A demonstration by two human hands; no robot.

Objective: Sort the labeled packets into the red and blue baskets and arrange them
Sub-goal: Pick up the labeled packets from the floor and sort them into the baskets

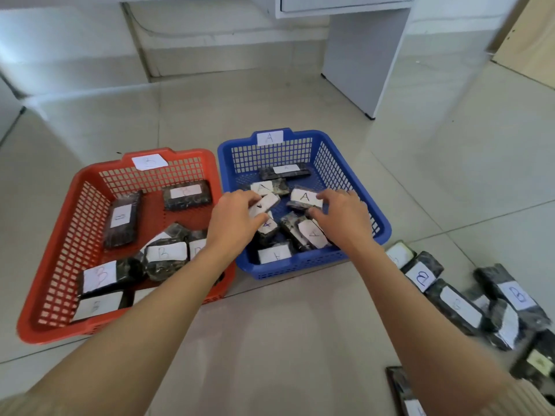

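Over the blue basket (330,163), tagged A, both hands work among its contents: the left hand (237,217) pinches one white-labelled packet (265,204), and the right hand (342,217) curls its fingers (333,196) round an A packet (301,197), likely to straighten them into rows. B packets (121,219) lie in the red basket (48,295); unsorted packets (456,304) wait on the floor (270,325).

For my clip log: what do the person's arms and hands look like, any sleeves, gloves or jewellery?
The left hand and right hand are bare: no gloves, rings or watch show. Forearms are uncovered. Light beige fabric at the bottom corners is the left sleeve and the right sleeve, which looks ribbed.
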